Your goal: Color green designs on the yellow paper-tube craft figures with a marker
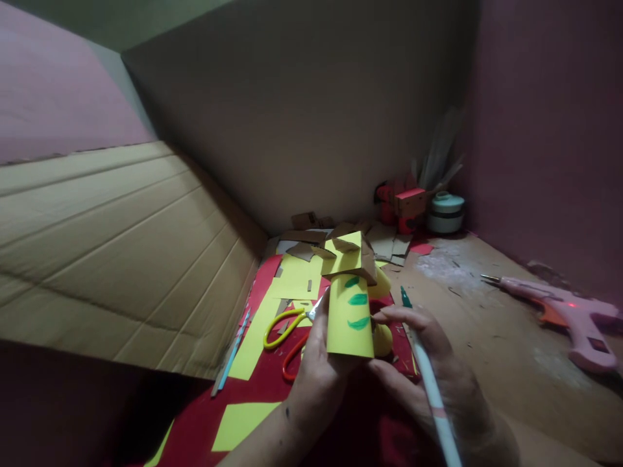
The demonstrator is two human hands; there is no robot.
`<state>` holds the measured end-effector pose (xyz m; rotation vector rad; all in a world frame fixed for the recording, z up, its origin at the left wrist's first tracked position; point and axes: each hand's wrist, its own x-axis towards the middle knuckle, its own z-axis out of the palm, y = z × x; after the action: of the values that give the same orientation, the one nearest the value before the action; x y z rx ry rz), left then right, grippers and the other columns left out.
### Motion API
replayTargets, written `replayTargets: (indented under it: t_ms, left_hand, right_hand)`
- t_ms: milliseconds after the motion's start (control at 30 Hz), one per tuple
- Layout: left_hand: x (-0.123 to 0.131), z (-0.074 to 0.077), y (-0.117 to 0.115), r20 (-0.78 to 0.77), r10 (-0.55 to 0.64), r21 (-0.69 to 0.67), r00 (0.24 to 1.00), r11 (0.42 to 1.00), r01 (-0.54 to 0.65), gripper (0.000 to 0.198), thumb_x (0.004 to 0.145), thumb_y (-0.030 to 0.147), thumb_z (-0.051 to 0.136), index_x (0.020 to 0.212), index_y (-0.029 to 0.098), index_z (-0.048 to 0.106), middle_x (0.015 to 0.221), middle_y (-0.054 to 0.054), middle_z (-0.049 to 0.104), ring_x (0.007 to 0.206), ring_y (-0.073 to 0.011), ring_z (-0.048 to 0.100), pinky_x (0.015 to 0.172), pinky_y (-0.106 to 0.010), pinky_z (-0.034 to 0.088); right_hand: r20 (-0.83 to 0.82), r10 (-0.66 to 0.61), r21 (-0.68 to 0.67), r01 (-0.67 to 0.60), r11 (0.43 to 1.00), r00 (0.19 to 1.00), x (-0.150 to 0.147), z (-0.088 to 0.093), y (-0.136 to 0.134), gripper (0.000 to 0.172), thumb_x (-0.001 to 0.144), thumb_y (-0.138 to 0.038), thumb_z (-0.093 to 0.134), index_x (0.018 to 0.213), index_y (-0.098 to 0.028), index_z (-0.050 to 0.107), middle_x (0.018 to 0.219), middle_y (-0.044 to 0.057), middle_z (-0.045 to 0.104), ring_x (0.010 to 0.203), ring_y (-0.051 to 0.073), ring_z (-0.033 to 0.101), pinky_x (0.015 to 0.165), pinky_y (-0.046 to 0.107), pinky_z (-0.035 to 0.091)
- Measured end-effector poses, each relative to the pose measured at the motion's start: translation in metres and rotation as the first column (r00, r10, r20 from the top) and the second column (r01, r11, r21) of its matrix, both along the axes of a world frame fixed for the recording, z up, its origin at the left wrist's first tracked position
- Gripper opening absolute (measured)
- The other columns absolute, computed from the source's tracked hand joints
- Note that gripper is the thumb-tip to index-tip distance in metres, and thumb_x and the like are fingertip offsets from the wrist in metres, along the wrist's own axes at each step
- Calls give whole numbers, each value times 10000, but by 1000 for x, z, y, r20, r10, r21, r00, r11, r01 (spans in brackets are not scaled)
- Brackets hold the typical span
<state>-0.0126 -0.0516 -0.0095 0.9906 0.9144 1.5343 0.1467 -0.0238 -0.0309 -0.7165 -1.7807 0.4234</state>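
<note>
A yellow paper figure (346,340) has a tube body with several green marks down it and a boxy cardboard head faced in yellow. My left hand (316,363) is closed round the tube from the left and below. At the tube's right side is my right hand (433,370), its thumb and index fingertip by the tube's edge. A white marker (428,383) with a green tip lies in my right hand, tip pointing up and away. Behind the figure, scissors (282,329) with yellow and red handles lie partly hidden by my left hand.
A pink glue gun (569,305) with a red light lies at right. Cardboard scraps (384,241), red figures (410,209) and a pale green jar (445,213) stand at the back. A large cardboard panel (121,253) leans at left. Yellow paper (248,421) lies on red.
</note>
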Motion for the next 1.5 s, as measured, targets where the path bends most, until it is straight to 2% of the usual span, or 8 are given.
replayTargets:
  t_ms: [300, 533, 667, 933, 1133, 1233, 1367, 1500]
  left_hand:
    - [-2, -6, 3, -18, -62, -51, 998, 997, 61, 758, 761, 346, 919, 1438, 223, 602, 1290, -118, 778, 1213, -335, 715, 984, -357, 581]
    - [-1, -7, 2, -129, 68, -41, 989, 996, -73, 840, 730, 346, 938, 1475, 217, 572, 1346, -144, 748, 1234, -366, 707, 1024, -392, 564]
    - [3, -1, -1, -142, 70, -36, 987, 996, -76, 1010, 745, 327, 928, 1596, 222, 396, 1309, -147, 761, 1156, -333, 751, 973, -376, 599]
    - [-2, -6, 2, -198, 73, -52, 977, 995, -85, 1066, 737, 315, 948, 1617, 289, 346, 1277, -131, 772, 1104, -321, 763, 902, -381, 620]
    - [-1, -3, 7, -202, 107, -60, 973, 991, -121, 1145, 669, 279, 985, 1620, 258, 347, 1237, -128, 792, 1122, -344, 762, 865, -361, 636]
    - [0, -1, 6, -236, 88, -99, 968, 988, -114, 1199, 669, 276, 982, 1644, 259, 285, 1292, -138, 771, 1178, -355, 741, 944, -398, 622]
    - [1, -4, 4, -263, 108, -135, 959, 980, -147, 1222, 681, 290, 980, 1655, 259, 244, 1269, -141, 775, 1116, -336, 763, 957, -412, 614]
    - [3, -6, 4, -226, 118, -86, 967, 986, -140, 1200, 652, 274, 997, 1632, 255, 306, 1255, -132, 784, 1079, -330, 774, 923, -396, 625]
  right_hand:
    - [-40, -50, 44, 52, 998, 998, -4, 4, 2, 427, 891, -110, 630, 1251, -310, 517, 1110, 56, 724, 1009, 268, 773, 865, 419, 674]
    - [27, -20, 50, 19, 999, 999, 0, 7, 0, 446, 906, -87, 590, 1282, -307, 492, 1113, 60, 732, 1018, 255, 791, 851, 372, 684]
    - [20, -10, 49, 9, 999, 1000, 1, 10, -1, 463, 902, -79, 572, 1292, -312, 485, 1113, 57, 729, 1022, 250, 789, 860, 361, 681]
    - [-160, 61, -170, -88, 981, 985, 8, 12, -5, 394, 917, -154, 693, 1258, -333, 616, 1137, 26, 772, 1002, 245, 785, 894, 365, 666]
    - [-358, 79, -283, -189, 940, 930, 19, 20, -8, 258, 1021, -271, 659, 1113, -449, 823, 882, -27, 786, 888, 202, 767, 855, 303, 640]
    - [-395, 167, -375, -324, 868, 903, 21, 22, -5, 220, 1028, -351, 658, 1145, -418, 833, 957, -1, 813, 910, 197, 767, 844, 278, 632]
    - [-687, 148, -509, -616, 602, 711, 17, 20, -6, 47, 941, -343, 795, 987, -334, 787, 826, -19, 795, 774, 144, 735, 723, 198, 602]
    - [-736, 58, -569, -663, 486, 675, 13, 25, -13, 139, 887, -328, 847, 854, -256, 733, 747, -6, 738, 688, 142, 661, 622, 209, 548]
